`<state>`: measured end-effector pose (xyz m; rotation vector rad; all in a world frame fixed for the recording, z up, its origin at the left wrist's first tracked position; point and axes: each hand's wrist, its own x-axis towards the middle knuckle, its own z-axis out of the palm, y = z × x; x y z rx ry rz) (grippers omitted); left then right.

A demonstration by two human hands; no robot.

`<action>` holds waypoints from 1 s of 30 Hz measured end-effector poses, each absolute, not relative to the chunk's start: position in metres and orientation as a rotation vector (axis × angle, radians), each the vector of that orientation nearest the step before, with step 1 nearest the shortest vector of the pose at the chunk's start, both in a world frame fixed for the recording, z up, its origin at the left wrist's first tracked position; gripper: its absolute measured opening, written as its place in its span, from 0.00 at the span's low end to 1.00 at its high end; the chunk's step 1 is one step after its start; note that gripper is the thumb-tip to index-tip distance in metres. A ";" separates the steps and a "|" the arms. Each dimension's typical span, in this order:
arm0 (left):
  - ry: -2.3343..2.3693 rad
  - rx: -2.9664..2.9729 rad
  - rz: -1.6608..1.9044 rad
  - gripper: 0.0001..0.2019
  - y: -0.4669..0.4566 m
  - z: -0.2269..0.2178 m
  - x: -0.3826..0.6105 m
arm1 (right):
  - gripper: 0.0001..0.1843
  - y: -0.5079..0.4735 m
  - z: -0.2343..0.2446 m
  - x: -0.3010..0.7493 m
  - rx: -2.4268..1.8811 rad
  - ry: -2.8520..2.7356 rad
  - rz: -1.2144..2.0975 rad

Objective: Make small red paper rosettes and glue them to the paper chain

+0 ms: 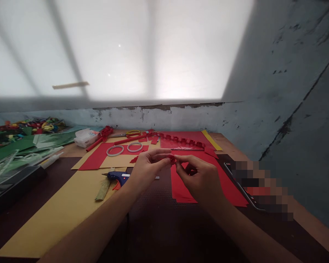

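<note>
Both hands meet over the middle of the table, fingers closed on a small curled piece of red paper (pixel 171 158). My left hand (pixel 149 166) pinches it from the left, and my right hand (pixel 199 173) grips its right edge between thumb and forefinger. Much of the paper is hidden by the fingers. Beyond my left hand lies another red paper scrap (pixel 133 159). A blue glue gun (pixel 118 176) with an orange trigger rests just left of my left wrist, partly behind it. Under and beyond my right hand spread red paper sheets (pixel 182 186).
Two tape rolls (pixel 115 150), yellow-handled scissors (pixel 133 133) and a red paper stick flower (pixel 106 133) lie farther back. A long curled red strip (pixel 183 140) crosses red sheets. Yellow paper (pixel 52 208) covers the left front; a phone (pixel 245 188) lies right. Green sheets (pixel 30 146) pile left.
</note>
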<state>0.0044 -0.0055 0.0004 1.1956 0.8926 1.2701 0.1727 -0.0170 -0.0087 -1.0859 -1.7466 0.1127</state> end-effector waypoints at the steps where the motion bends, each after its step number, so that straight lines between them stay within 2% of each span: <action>1: 0.885 1.197 1.270 0.17 -0.006 0.000 0.004 | 0.10 -0.017 -0.009 0.172 -1.088 -1.732 0.134; 8: 0.864 1.165 1.284 0.16 -0.007 0.001 0.005 | 0.10 -0.019 -0.009 0.171 -1.107 -1.642 0.336; 13: 0.838 1.148 1.300 0.15 -0.007 0.002 0.006 | 0.09 -0.020 -0.008 0.171 -1.108 -1.628 0.338; 19: 0.841 1.234 1.339 0.06 -0.008 0.004 0.007 | 0.08 -0.020 -0.008 0.171 -1.128 -1.648 0.291; 30: 0.863 1.216 1.321 0.11 -0.008 0.002 0.006 | 0.10 -0.020 -0.006 0.171 -1.093 -1.706 0.207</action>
